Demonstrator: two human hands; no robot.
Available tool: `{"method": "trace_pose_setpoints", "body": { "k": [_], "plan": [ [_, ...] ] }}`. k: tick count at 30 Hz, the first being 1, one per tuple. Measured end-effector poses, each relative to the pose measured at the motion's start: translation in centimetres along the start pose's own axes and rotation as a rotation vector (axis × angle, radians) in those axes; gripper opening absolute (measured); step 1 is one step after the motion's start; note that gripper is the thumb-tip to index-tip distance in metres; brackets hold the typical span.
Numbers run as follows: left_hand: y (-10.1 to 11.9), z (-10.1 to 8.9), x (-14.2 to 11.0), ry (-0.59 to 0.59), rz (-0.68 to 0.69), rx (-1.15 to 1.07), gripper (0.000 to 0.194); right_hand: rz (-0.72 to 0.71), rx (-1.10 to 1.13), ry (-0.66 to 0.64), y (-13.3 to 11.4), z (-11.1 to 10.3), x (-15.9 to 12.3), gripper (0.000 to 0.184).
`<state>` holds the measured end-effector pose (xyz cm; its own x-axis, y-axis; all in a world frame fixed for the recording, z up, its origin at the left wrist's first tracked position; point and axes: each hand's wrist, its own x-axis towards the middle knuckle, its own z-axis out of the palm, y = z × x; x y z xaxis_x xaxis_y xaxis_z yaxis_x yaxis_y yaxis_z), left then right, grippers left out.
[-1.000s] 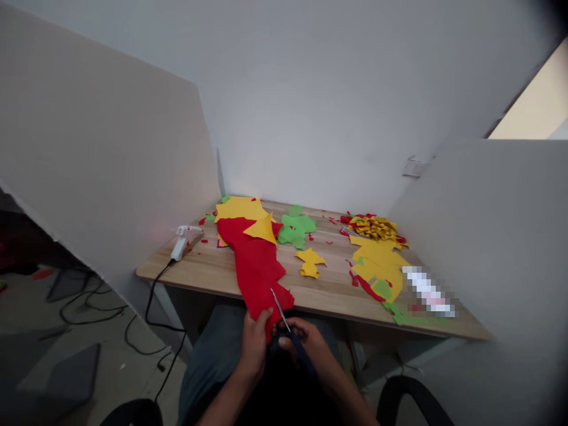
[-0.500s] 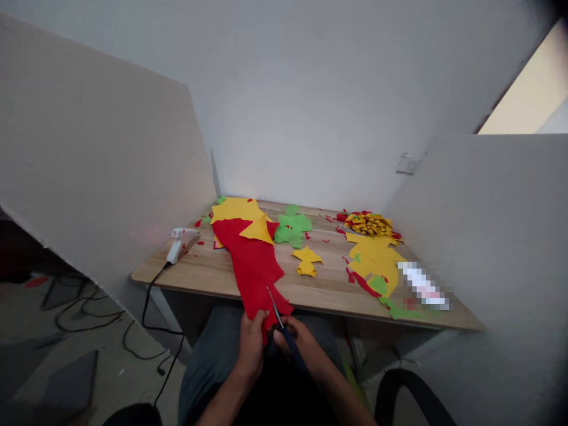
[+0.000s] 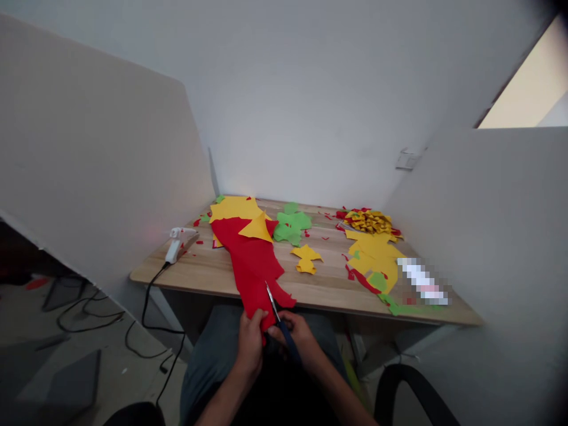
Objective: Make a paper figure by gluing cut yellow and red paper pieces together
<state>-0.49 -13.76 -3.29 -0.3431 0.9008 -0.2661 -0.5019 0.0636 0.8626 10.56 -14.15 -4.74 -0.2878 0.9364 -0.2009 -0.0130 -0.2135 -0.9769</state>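
Note:
A large red felt sheet (image 3: 251, 260) hangs over the front edge of the table towards my lap. My left hand (image 3: 251, 337) pinches its lower end, thumb on top. In my right hand (image 3: 298, 337) is a pair of scissors (image 3: 275, 310) with dark handles, the blades pointing away from me and lying in the cut in the felt. A strip of red felt stands off to the right of the blades. The yellow felt piece (image 3: 258, 228) rests on the sheet's far part. My right fingers are partly hidden behind the handles.
A white glue gun (image 3: 176, 244) with a black cable lies at the table's left. Green felt (image 3: 293, 226), a small yellow cutout (image 3: 306, 259), yellow sheets (image 3: 377, 254) and a heap of yellow pieces (image 3: 370, 223) lie across the wooden table (image 3: 323, 290). Partitions stand on both sides.
The scissors have gone slightly further into the red felt, and the cut strip has swung a little to the right. My left hand still pinches the lower end.

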Motion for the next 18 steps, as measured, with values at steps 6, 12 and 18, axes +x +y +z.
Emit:
{"method": "trace_pose_setpoints", "body": {
  "k": [6,12,18],
  "plan": [
    [0.1,0.0,0.0,-0.02,0.021,0.035,0.02,-0.008,-0.012,-0.002,-0.3,0.0,0.7,0.063],
    [0.2,0.0,0.1,-0.027,0.015,0.092,0.022,0.038,-0.021,-0.005,-0.9,0.0,2.0,0.069],
    [1.2,-0.7,0.5,-0.019,-0.003,0.102,0.037,0.077,-0.027,-0.061,-1.1,0.3,2.5,0.066]
  ]
}}
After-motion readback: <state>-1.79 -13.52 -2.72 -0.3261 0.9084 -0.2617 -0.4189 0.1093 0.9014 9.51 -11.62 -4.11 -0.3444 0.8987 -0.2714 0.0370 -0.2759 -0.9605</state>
